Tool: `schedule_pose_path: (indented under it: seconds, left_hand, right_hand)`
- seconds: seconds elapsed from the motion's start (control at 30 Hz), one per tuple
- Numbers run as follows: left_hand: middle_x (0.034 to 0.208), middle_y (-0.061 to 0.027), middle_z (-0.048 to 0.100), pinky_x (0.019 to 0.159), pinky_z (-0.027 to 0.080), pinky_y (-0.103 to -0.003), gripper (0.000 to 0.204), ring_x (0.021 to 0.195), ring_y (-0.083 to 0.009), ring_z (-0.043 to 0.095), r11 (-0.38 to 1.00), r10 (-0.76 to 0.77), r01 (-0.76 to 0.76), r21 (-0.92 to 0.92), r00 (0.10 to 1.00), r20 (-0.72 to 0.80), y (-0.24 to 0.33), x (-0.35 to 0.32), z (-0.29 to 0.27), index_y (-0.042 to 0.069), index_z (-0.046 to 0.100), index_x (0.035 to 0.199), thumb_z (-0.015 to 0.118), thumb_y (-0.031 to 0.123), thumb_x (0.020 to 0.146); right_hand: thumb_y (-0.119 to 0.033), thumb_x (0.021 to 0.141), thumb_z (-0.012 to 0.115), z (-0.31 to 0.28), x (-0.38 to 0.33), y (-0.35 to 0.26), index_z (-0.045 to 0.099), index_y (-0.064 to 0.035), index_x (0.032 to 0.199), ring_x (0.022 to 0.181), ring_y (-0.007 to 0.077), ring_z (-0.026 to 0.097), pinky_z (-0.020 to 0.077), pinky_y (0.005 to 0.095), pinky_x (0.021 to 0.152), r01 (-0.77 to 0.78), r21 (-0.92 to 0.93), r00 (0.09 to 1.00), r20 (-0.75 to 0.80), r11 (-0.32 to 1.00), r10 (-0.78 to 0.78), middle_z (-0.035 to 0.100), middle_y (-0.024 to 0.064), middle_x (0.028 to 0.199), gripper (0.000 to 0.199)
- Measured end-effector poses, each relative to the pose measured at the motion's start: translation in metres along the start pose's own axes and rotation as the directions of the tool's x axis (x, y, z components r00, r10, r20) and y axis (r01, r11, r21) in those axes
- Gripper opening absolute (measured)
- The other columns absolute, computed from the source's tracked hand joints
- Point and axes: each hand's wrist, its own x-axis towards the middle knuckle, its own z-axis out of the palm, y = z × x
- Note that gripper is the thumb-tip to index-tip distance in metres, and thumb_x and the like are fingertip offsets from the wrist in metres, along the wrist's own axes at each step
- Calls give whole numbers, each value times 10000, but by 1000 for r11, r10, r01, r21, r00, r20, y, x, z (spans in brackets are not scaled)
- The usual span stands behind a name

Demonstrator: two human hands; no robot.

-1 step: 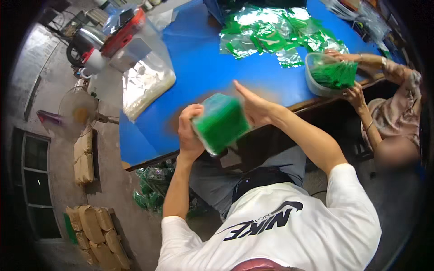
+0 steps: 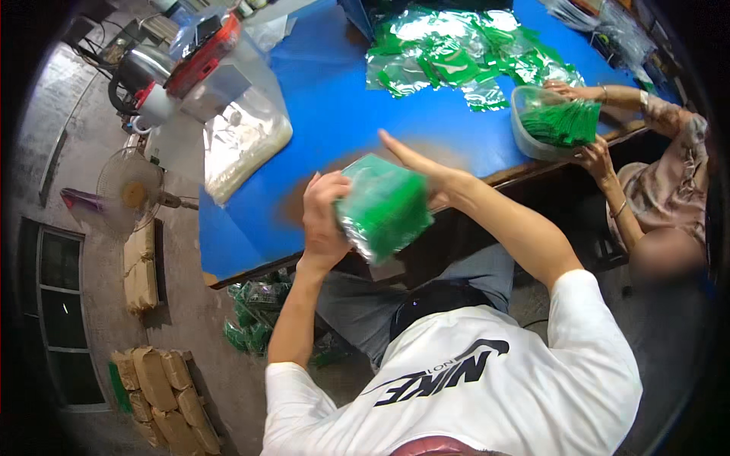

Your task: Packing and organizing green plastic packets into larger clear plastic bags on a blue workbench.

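Observation:
Over the near edge of the blue table (image 2: 334, 125) I hold a thick stack of green and clear plastic bags (image 2: 386, 209), blurred by motion. My left hand (image 2: 327, 216) grips it along its left side, with the fingers bent over the upper edge. On the other side my right hand (image 2: 433, 175) presses against the stack. Its thumb sticks out toward the far side, and its fingers are mostly hidden behind the bags.
Loose green bags (image 2: 456, 57) cover the far table. At right a person's hands (image 2: 597, 156) hold a clear tub (image 2: 525, 137) of green bags. Clear bags (image 2: 247, 140) lie at left, near a red-rimmed plastic bin (image 2: 251, 64). A fan (image 2: 133, 190) and brown parcels (image 2: 156, 380) stand left.
The stack has shifted a little to the right and tilted, and more of its clear plastic shows. My left hand has moved slightly right with it.

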Motion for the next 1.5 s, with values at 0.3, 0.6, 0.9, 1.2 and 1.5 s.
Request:
schedule_pose_path:
  seconds: [0.3,0.6,0.9,1.2,1.5]
  left_hand:
    - [1591,-161,255,1211,134,-544,595,1497,-363,181,936,91,-169,310,964,250,-27,-4,23,133,393,1448,588,47,893]
    - [1002,-151,705,871,512,-378,263,974,-302,665,765,-500,568,304,821,-275,-289,18,-60,16,717,994,717,206,812]
    - [740,-71,709,634,478,-335,480,661,-164,631,481,-841,863,155,504,-195,-413,-8,-97,30,732,844,749,507,794]
    - [735,-117,712,641,475,-352,366,663,-194,648,622,-708,760,189,649,-277,-386,-19,-125,32,762,896,675,388,882]
    - [684,-167,674,601,476,-382,390,628,-276,654,671,-740,702,240,657,144,-124,-26,-40,-7,706,780,685,368,884]
  right_hand:
    - [-305,883,720,13,-1,6,595,-34,1211,962,190,686,592,347,822,209,-128,976,-34,970,-214,678,98,1084,443]
    - [-441,886,646,-64,2,20,567,-49,1282,1008,270,665,575,438,869,570,268,819,-100,777,-566,641,125,1200,563]
    - [-563,643,814,-87,3,36,606,-16,1243,990,263,663,568,418,877,455,114,864,-294,883,-408,663,129,1140,838]
    - [-536,700,790,-81,12,31,599,-23,1257,1041,266,645,541,415,918,485,114,859,-249,867,-448,659,124,1161,781]
    - [-485,835,698,-70,7,26,560,-35,1284,1036,253,648,547,415,899,542,82,835,-163,836,-526,646,118,1172,651]
